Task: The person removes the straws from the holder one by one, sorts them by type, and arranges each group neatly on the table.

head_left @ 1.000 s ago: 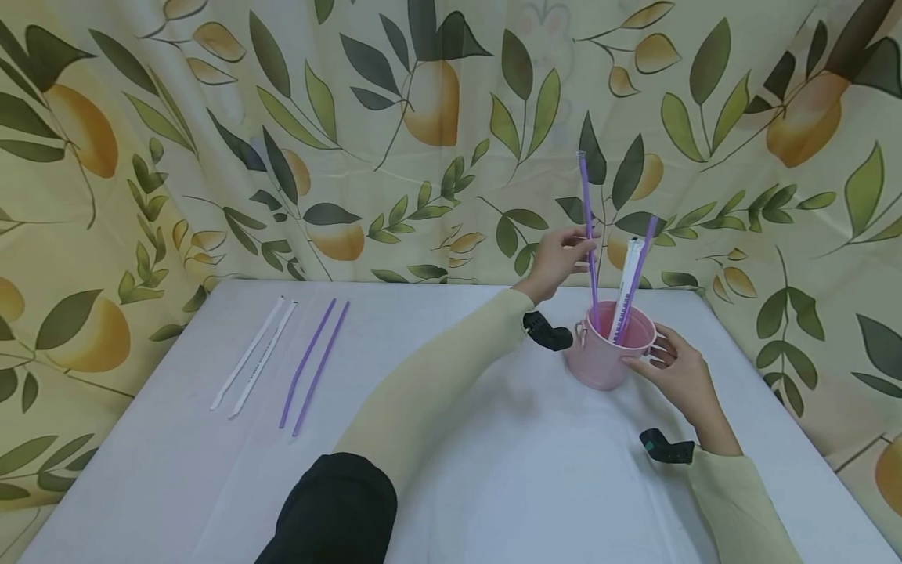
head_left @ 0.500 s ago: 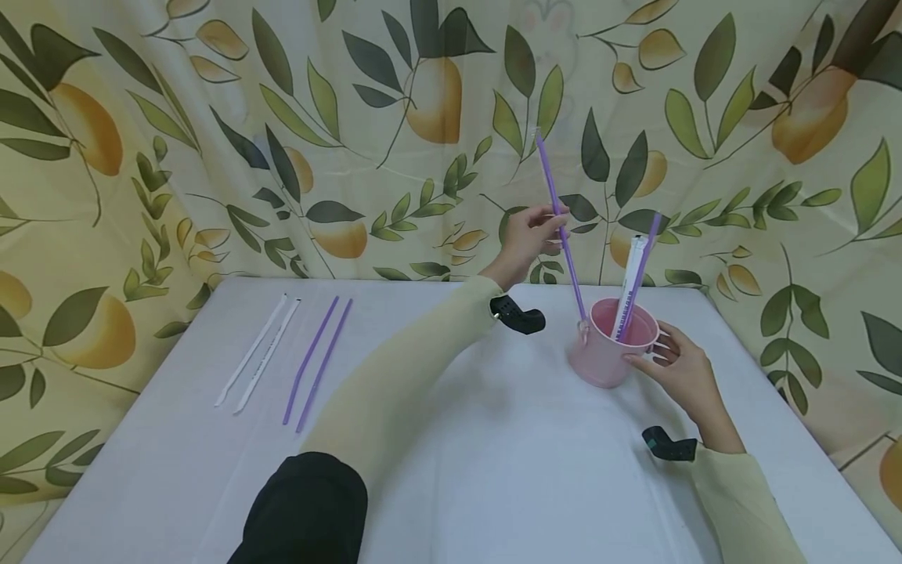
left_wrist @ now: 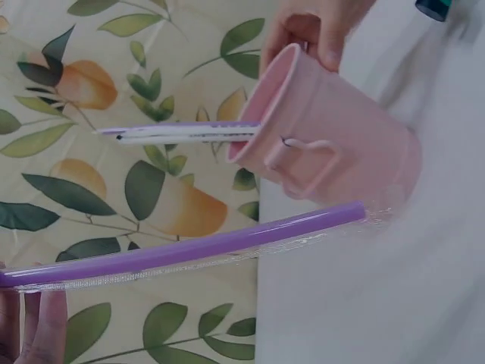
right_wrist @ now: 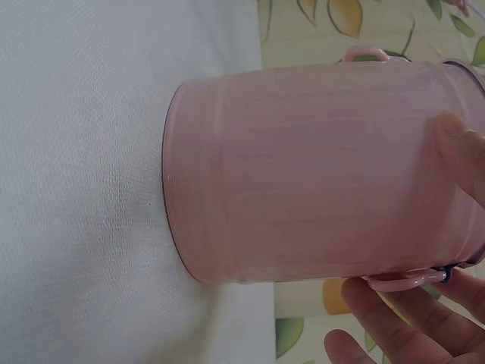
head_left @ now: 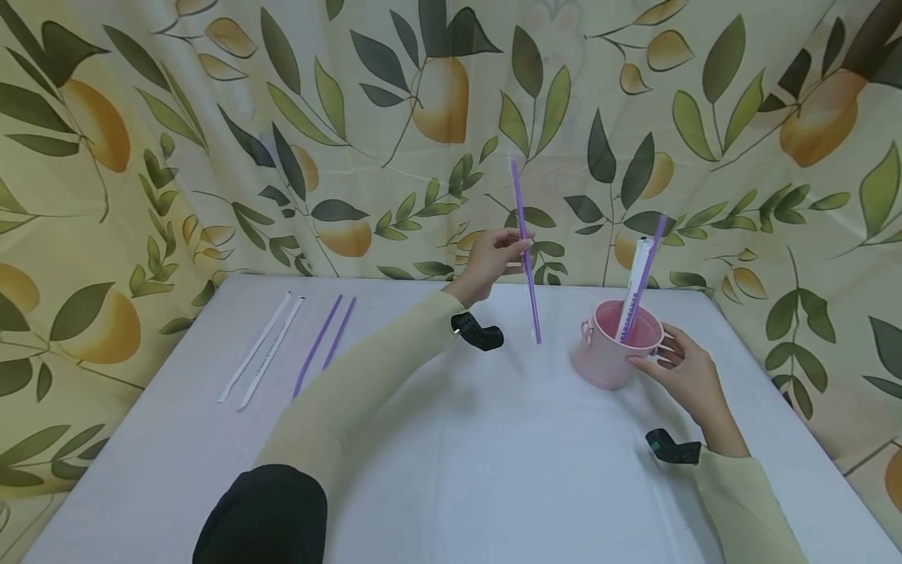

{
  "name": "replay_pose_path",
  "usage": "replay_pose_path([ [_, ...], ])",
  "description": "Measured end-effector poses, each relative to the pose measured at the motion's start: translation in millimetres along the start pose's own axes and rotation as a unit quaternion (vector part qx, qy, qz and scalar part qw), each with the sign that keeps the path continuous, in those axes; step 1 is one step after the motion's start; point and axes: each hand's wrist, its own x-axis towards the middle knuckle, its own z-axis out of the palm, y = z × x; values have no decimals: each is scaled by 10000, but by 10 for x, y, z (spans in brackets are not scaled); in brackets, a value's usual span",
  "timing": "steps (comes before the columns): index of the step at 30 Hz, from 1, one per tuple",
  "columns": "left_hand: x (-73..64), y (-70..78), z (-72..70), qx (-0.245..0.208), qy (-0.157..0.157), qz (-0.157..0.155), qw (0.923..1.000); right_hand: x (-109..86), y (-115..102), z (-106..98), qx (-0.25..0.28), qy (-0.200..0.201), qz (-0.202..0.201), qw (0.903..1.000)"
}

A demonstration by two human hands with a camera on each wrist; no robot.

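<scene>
My left hand (head_left: 488, 262) pinches a purple straw (head_left: 524, 258) in a clear wrapper, held nearly upright left of the bucket. In the left wrist view the straw's lower end (left_wrist: 333, 218) points toward the pink bucket (left_wrist: 341, 136), apart from it. My right hand (head_left: 682, 372) grips the bucket near its rim, thumb (right_wrist: 462, 152) on the wall and fingers (right_wrist: 402, 326) around the small side handle (right_wrist: 405, 282). Inside the bucket stand a white paper-wrapped straw (head_left: 632, 298) and a purple straw (head_left: 654, 254), leaning right.
On the table's left lie two white wrapped straws (head_left: 271, 351) and two purple straws (head_left: 317, 345), the purple ones partly behind my left sleeve (head_left: 352, 392). The white tablecloth (head_left: 507, 470) ends at a patterned curtain (head_left: 395, 157) behind. Each wrist carries a black camera (head_left: 478, 332).
My left hand has drawn the purple straw up out of the bucket, then carried it left and lowered it slightly. The right hand stays on the bucket.
</scene>
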Motion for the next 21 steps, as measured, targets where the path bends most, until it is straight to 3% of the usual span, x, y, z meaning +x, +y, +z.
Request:
replay_pose_path([
  [10, -292, -161, -324, 384, -33, -551, 9977, 10, 8, 4, -104, -25, -60, 9999],
  [21, -542, -284, -902, 805, 279, -983, 9915, 40, 18, 14, -224, 4, 166, 9996],
])
